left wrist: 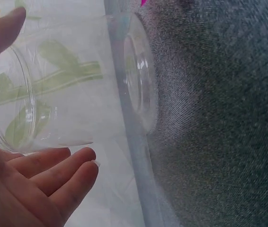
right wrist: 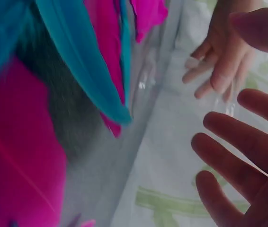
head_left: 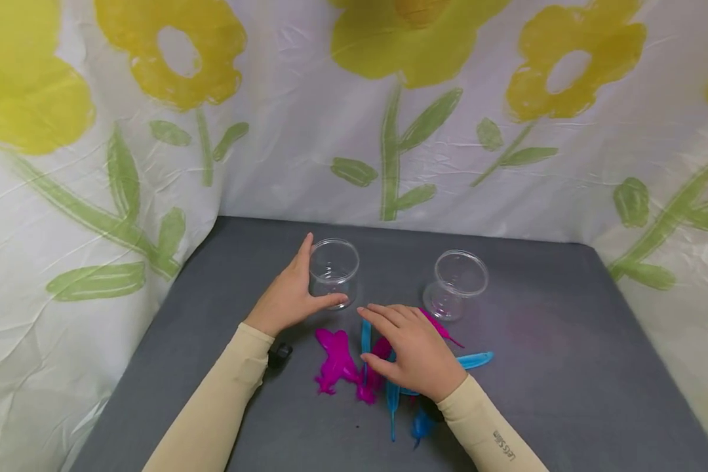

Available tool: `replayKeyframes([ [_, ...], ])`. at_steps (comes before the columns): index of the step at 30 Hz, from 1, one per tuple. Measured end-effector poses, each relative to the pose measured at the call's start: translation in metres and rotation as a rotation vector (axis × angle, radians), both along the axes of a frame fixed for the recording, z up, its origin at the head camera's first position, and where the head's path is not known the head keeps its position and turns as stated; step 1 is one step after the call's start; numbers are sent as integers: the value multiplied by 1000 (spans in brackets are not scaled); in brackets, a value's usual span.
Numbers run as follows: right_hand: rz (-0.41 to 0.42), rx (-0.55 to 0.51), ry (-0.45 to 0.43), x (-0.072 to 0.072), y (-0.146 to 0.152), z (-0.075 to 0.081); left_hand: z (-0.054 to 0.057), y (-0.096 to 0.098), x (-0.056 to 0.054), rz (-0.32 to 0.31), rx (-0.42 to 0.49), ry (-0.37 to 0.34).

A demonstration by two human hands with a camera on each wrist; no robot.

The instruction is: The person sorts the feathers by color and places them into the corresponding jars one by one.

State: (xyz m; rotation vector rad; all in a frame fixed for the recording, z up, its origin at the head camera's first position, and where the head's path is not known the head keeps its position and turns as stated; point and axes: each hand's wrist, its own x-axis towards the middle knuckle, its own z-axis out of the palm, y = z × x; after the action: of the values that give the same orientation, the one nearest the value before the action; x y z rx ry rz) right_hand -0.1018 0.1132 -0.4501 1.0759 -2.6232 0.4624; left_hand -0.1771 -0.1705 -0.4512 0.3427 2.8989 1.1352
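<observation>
My left hand point(head_left: 286, 295) is at the left clear cup point(head_left: 334, 278), its thumb and straight fingers on either side of the wall. In the left wrist view the fingers point(left wrist: 75, 184) lie along the cup's near side without curling round it. The cup stands upright. My right hand point(head_left: 421, 357) hovers with spread, loosely bent fingers over a group of feathers and holds nothing. Magenta feathers point(head_left: 335, 360) and blue feathers point(head_left: 476, 360) lie beneath and around it, partly hidden by the hand. Close up, the right wrist view shows a blue feather point(right wrist: 77, 52) and a magenta one point(right wrist: 25, 156).
A second clear cup point(head_left: 457, 282) stands upright to the right, behind the feathers. The dark grey table point(head_left: 566, 380) ends at a hanging white cloth point(head_left: 289, 151) with yellow flowers, which encloses the back and sides.
</observation>
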Motion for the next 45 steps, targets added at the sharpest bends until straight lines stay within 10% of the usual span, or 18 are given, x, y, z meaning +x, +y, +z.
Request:
replayKeyframes([
  [45, 76, 192, -24, 0, -21, -24, -5, -1, -3, -27, 32, 14],
])
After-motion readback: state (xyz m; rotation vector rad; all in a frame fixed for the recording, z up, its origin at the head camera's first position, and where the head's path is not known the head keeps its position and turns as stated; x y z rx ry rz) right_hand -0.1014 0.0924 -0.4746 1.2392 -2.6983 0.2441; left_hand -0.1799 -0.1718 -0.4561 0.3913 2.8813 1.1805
